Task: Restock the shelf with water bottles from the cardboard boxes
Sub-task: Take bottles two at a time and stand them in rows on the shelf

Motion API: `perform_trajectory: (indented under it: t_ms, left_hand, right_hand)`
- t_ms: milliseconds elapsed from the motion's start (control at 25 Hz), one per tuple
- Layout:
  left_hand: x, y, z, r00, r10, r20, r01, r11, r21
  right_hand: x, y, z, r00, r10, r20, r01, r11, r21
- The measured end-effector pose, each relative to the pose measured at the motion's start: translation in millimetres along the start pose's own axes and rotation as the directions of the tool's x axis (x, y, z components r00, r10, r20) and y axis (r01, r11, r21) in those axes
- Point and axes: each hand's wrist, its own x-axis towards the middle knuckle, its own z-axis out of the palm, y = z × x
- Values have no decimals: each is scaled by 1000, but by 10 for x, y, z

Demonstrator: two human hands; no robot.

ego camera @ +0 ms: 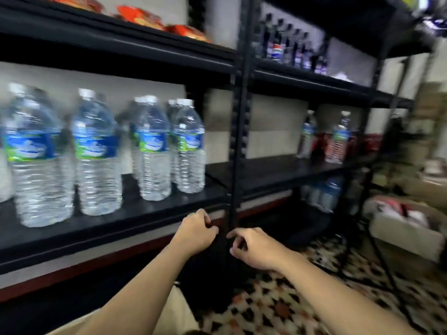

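Two empty grips, left hand [196, 232] and right hand [254, 247] loosely curled, water bottles [154, 151] on shelf [121, 221] above-left, apart.

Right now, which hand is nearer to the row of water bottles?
Left. The left hand is just below the shelf edge, under the row of water bottles. The right hand is lower, to the right of the post.

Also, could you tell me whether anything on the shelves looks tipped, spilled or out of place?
Nothing stands out: the water bottles on the left shelf all stand upright, as do the two bottles in the right bay. No spill shows on the floor, though the picture is blurred.
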Motion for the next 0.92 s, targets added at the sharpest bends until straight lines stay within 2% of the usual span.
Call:
perform_trajectory:
  t_ms: [120,200,320,480,640,800,920]
  left_hand:
    - [-173,602,783,972,125,200,-121,992,-33]
    - [-395,907,1360,913,187,363,-186,982,-39]
    - [-709,1170,2088,850,207,485,-252,967,28]
    - [-1072,1211,2841,776,179,605,-271,960,64]
    - [-1490,898,3510,648,172,742,-359,928,99]
    - [-1792,499,4038,506,139,851,-396,914,86]
    - [-1953,241,4303,429,137,893,-407,912,56]
  right_hand:
    - [-725,691,-146,980,197,-19,-198,980,-27]
    - [-1237,1132,-168,955,298,-12,-298,953,-61]
    - [-1858,1673,-74,872,489,-3,-488,872,-44]
    - [-2411,2340,419,676,734,61,-736,669,102]
    - [-2780,2795,1118,470,863,188,-880,442,172]
    - [-3119,3117,1795,191,939,285,-961,120,250]
    - [-3290,3200,2244,-13,950,312,-941,-117,316]
